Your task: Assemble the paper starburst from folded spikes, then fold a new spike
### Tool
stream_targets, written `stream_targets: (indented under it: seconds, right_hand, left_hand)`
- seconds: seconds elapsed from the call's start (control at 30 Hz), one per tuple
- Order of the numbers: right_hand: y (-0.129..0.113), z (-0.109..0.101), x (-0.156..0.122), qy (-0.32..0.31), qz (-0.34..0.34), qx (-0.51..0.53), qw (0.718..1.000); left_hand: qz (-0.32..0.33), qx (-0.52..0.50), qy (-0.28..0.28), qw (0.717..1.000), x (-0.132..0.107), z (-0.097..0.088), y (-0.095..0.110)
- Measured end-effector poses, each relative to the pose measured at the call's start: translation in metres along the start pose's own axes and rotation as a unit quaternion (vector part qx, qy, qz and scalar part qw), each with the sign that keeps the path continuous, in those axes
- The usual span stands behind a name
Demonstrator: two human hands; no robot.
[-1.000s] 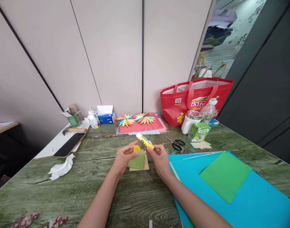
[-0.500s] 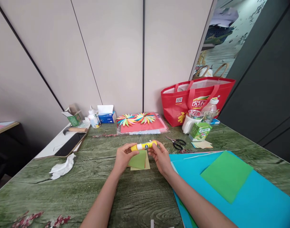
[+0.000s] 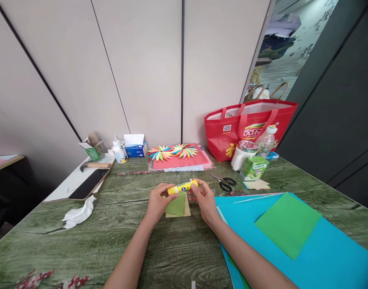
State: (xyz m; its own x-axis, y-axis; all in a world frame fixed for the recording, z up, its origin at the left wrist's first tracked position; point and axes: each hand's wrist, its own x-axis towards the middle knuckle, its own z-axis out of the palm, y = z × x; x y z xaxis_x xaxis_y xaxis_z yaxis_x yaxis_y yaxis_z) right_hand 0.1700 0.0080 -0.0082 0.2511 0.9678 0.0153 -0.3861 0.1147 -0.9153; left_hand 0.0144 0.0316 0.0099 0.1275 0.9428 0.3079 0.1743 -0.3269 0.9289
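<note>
Most of the background is taken up by pale wall panels [image 3: 142, 72], split by dark seams. Below that, pretty much everything is set on a green wood-grain table [image 3: 96, 249]. The table's right side is covered by some big blue paper sheets [image 3: 331, 257], and the back right corner is hogged by a red shopping bag [image 3: 218, 138]. A green paper square [image 3: 289, 224] is laid askew on the blue stuff. At the back, near the wall, a pack of red paper [image 3: 180, 163] is topped with 2 spiky multicolored paper stars, 1 on the left [image 3: 160, 153] and 1 on the right [image 3: 184, 151].

Now the hands: both are kept narrow, thumbs and fingers closed on the same thing. By the left hand [image 3: 157, 200], the left end of a yellow glue stick [image 3: 183, 187] is pinched; by the right hand [image 3: 205, 198], the other end is gripped. Whether the cap is fully seated can't be told.

A dark phone [image 3: 89, 184] is parked over on the left, and black-handled scissors [image 3: 225, 182] are left lying behind the right hand, blades pointed toward the red pack. A few small paper squares [image 3: 175, 205], light green on top, are stacked between the hands. The glue stick, smallest of the lot, is held just above that stack, nearly level, right end tipped slightly up.
</note>
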Motion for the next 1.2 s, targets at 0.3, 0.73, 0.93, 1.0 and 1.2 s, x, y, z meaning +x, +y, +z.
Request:
stream_targets:
  seconds: [0.3, 0.73, 0.93, 1.0, 1.2]
  right_hand:
    - [0.002, 0.001, -0.004, -0.008, -0.001, 0.0, 1.0]
    - [0.0, -0.011, 0.01, -0.109, 0.172, 0.021, 0.979]
    - [-0.012, -0.039, 0.035, -0.067, 0.11, 0.144, 0.981]
    - [-0.01, -0.049, 0.044, -0.048, 0.041, 0.08, 0.995]
    - [0.01, -0.075, 0.062, 0.122, -0.15, -0.375, 0.906]
  left_hand:
    - [0.034, 0.052, -0.017, 0.998, -0.001, 0.0, -0.006]
    - [0.044, -0.009, 0.05, 0.998, 0.001, 0.003, -0.017]
    - [0.035, 0.218, 0.073, 0.973, -0.001, 0.001, -0.023]
    - [0.002, 0.275, 0.057, 0.96, -0.002, 0.0, -0.025]
    - [-0.066, 0.407, -0.072, 0.908, -0.008, -0.002, -0.01]
